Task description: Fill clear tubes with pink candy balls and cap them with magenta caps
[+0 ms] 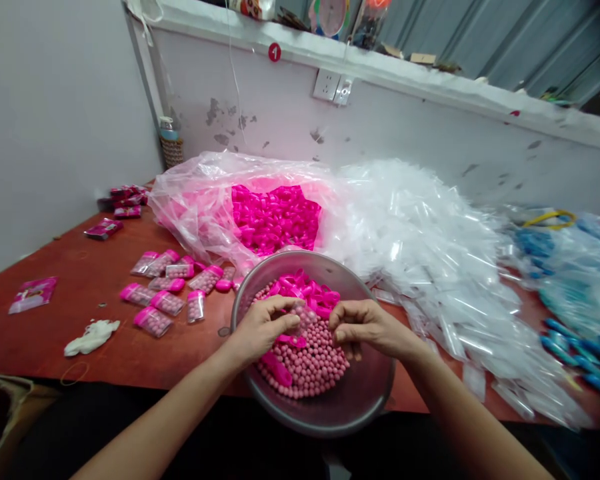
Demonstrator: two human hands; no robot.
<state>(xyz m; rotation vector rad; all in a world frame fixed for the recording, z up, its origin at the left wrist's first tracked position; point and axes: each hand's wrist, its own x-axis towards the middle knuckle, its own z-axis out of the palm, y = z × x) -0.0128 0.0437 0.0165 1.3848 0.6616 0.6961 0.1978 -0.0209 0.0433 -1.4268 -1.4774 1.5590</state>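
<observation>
A metal bowl (375,400) at the table's front edge holds pink beads (310,367) and bright pink plastic caps (305,288). Over the bowl, my left hand (267,327) pinches a small clear container (305,317) with pink beads in it. My right hand (363,327) is just to the right of the container, above the beads, its fingers curled; whatever it may hold is too small to make out. The two hands are apart.
Filled bead containers (167,302) lie left of the bowl on the red table (180,360). Behind are a bag of pink caps (277,217) and a heap of clear containers (415,227). Blue items (575,347) lie far right, a white cloth (93,337) left.
</observation>
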